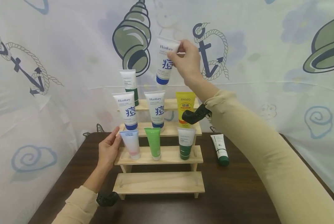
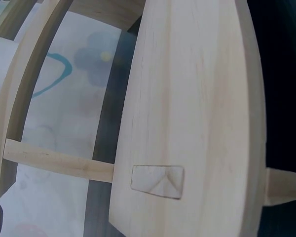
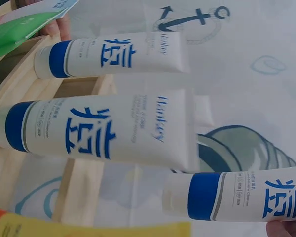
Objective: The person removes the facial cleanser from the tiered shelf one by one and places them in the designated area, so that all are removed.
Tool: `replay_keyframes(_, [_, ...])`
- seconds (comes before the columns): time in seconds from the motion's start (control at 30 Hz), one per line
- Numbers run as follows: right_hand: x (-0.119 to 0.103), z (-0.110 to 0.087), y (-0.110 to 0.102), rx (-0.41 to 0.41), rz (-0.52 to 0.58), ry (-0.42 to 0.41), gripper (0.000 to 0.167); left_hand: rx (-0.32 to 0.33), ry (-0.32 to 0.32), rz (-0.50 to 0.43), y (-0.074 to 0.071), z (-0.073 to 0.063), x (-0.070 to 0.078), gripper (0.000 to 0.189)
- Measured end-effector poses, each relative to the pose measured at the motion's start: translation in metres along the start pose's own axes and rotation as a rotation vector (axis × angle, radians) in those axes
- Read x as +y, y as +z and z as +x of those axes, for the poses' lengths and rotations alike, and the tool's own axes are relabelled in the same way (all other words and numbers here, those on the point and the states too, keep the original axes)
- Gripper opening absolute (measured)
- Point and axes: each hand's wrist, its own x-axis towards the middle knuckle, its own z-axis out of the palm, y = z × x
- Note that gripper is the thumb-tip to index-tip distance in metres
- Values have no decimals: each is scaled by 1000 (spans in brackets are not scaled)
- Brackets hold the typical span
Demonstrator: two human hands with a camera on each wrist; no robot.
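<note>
My right hand (image 1: 188, 62) pinches a white Hankey squeeze tube (image 1: 163, 67) with a blue cap by its upper end, cap down and slightly tilted. The tube hangs in the air above the top step of a tiered wooden display rack (image 1: 158, 183). In the right wrist view this tube (image 3: 237, 195) is at lower right, apart from two matching tubes standing on the rack. My left hand (image 1: 108, 151) grips the rack's left end at an upper step, beside a pale pink-and-blue tube (image 1: 131, 144). The left wrist view shows a bare shelf board (image 2: 197, 108) close up.
Two Hankey tubes, left (image 1: 126, 110) and middle (image 1: 155, 109), share a step with a yellow tube (image 1: 183, 102). A white-and-green tube (image 1: 130, 84) stands at top left. Below stand a green tube (image 1: 154, 143) and another white-and-green tube (image 1: 186, 143). One tube (image 1: 220, 149) lies on the table at right.
</note>
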Motion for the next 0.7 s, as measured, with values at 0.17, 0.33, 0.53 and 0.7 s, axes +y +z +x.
replay_keyframes(0.17, [-3, 0, -31, 76, 93, -73, 26, 2, 3, -3, 1, 0, -1, 42])
replay_keyframes(0.33, [-1, -2, -71, 170, 161, -164, 23, 19, 6, 4, 1, 0, -1, 41])
replay_keyframes(0.53, [16, -12, -124, 296, 164, -226, 19, 15, -14, 16, 2, -1, 1, 42])
replay_keyframes(0.7, [48, -26, -164, 349, 152, -149, 17, 22, -23, 30, 3, -1, 2, 42])
